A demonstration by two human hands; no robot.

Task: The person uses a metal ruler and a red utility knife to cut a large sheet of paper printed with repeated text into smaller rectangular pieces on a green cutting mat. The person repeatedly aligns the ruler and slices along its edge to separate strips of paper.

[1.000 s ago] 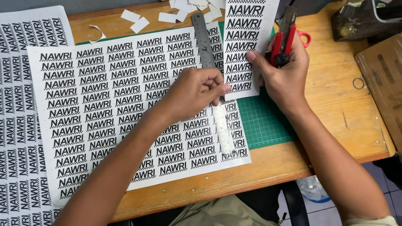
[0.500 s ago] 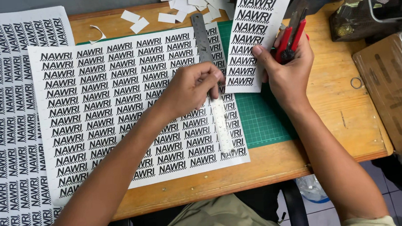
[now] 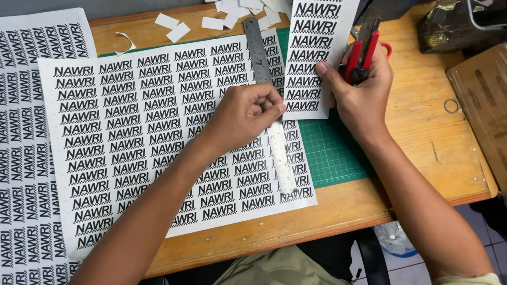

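My left hand (image 3: 245,114) rests with curled fingers on a metal ruler (image 3: 270,107) that lies lengthwise on a large white sheet of printed black labels (image 3: 143,134). My right hand (image 3: 362,87) grips a red and black utility knife (image 3: 363,52), and its thumb pinches the edge of a narrow cut strip of labels (image 3: 316,39), lifted and tilted to the upper right. A green cutting mat (image 3: 334,151) shows beneath the sheet, between my two hands.
A second label sheet (image 3: 5,170) overlaps the table's left edge. Small white paper offcuts (image 3: 236,9) lie at the back. A cardboard box (image 3: 502,121) and a black mesh container (image 3: 474,13) stand on the right. A small ring (image 3: 451,105) lies on the wooden tabletop (image 3: 431,145).
My right hand has lifted the cut strip of labels up and to the right, away from the ruler. My left hand has stayed on the ruler.
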